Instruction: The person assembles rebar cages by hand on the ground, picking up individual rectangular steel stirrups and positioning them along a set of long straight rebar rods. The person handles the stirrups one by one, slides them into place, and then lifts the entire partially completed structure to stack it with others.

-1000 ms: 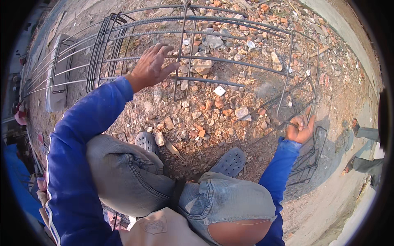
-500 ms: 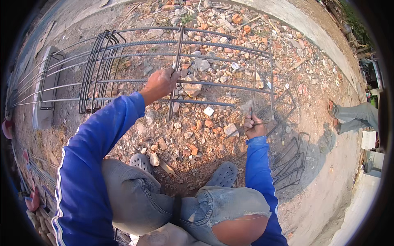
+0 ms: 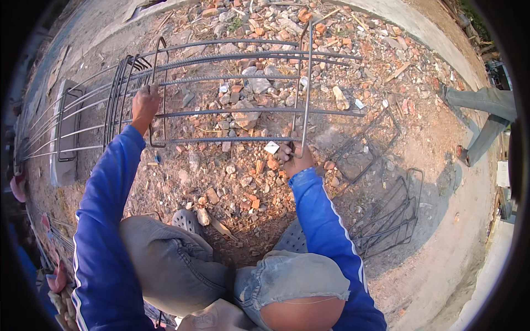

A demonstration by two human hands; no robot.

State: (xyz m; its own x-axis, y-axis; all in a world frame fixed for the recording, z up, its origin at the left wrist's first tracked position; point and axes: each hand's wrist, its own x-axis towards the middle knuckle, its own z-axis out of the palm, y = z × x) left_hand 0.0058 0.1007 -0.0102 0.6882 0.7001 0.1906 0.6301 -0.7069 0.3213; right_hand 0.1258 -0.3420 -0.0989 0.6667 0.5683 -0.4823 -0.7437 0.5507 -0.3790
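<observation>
Several long ribbed steel bars run from left to right in front of me. My left hand is closed round a rectangular steel stirrup that encircles the bars. Just left of it, more stirrups are bunched together on the bars. My right hand grips the lower end of another stirrup, which stands around the bars close to their right ends. A small white square piece lies on the rubble beside my right fingers.
Broken brick and stone cover the ground below the bars. Loose stirrups lie to the right. A concrete block is under the bars' left part. Another person's legs stand at the far right.
My left hand has slid a stirrup leftward along the bars toward the bunch. My right hand has moved left, bringing its stirrup from the bars' right ends inward. The other person's legs have shifted.
</observation>
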